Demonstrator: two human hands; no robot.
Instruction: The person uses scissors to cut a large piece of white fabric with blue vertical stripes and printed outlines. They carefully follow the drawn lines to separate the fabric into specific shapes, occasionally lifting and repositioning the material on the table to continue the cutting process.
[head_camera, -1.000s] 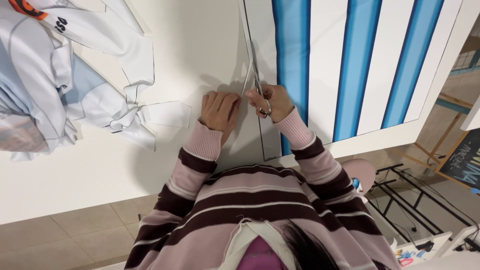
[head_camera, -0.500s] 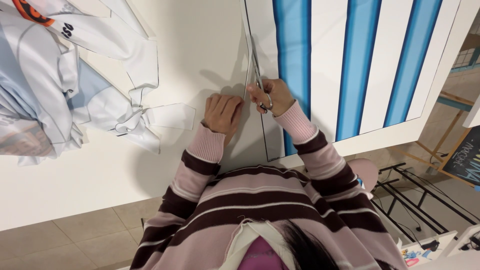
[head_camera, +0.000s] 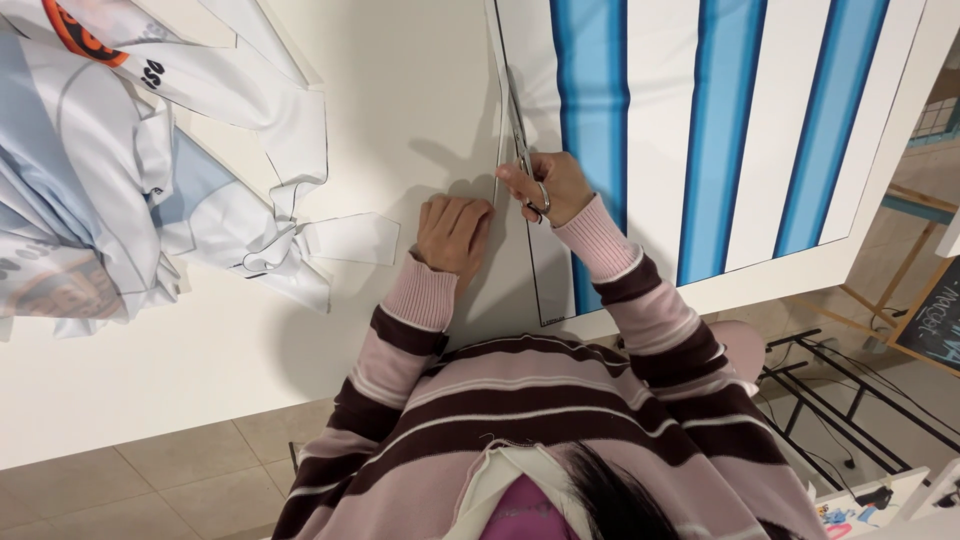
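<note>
- Printed fabric sheet (head_camera: 700, 130): white with broad blue vertical stripes, spread flat over the right half of the white table (head_camera: 200, 350); its near edge lies close to the table's front edge, and a thin dark line is printed along its left margin.
- Scissors (head_camera: 525, 160): metal, blades pointing away from the person and lying along the left margin of the sheet; the handles sit inside the right hand.
- Right hand (head_camera: 550, 185): fingers curled and closed around the scissor handles, at the sheet's left margin, with a pink cuff at the wrist.
- Left hand (head_camera: 455, 230): laid palm down, fingers together and extended, pressing flat on the narrow white strip (head_camera: 500, 290) left of the printed line; it grips nothing.
- The two hands lie just beside each other, with the cut line between them.
- Sleeves (head_camera: 400, 330): pink with dark brown and white stripes, reaching from the bottom of the head view up to both wrists.
- Heap of cut fabric pieces (head_camera: 130, 170): pale blue and white, with an orange patch at the top left corner; it lies on the left part of the table, well apart from the hands.
- Small white offcut (head_camera: 350, 240): lies flat beside the heap, near the left hand without touching it.
</note>
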